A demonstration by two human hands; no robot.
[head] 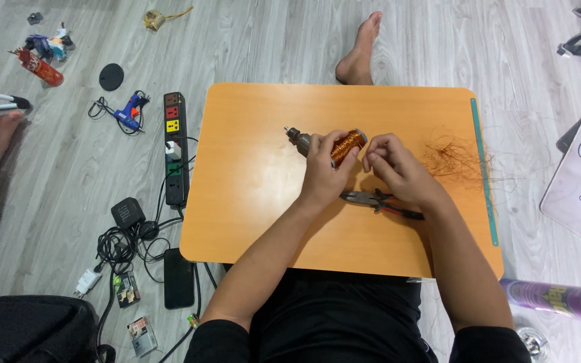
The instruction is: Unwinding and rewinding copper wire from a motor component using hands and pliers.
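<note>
My left hand (323,168) grips a small motor part wound with copper wire (346,145), its grey shaft end (296,136) sticking out to the left. Just right of the coil, my right hand (395,163) has its fingers pinched, apparently on a thin wire that is too fine to see clearly. Both hands hover over the middle of a low orange table (250,195). Pliers with red and black handles (371,199) lie on the table under my right wrist. A tangle of loose copper wire (453,158) rests at the table's right side.
On the floor to the left lie a power strip (175,148), a blue glue gun (129,111), tangled cables with adapters (126,235) and a black phone (179,278). My bare foot (360,54) rests beyond the table. A purple spray can (559,299) lies at the right.
</note>
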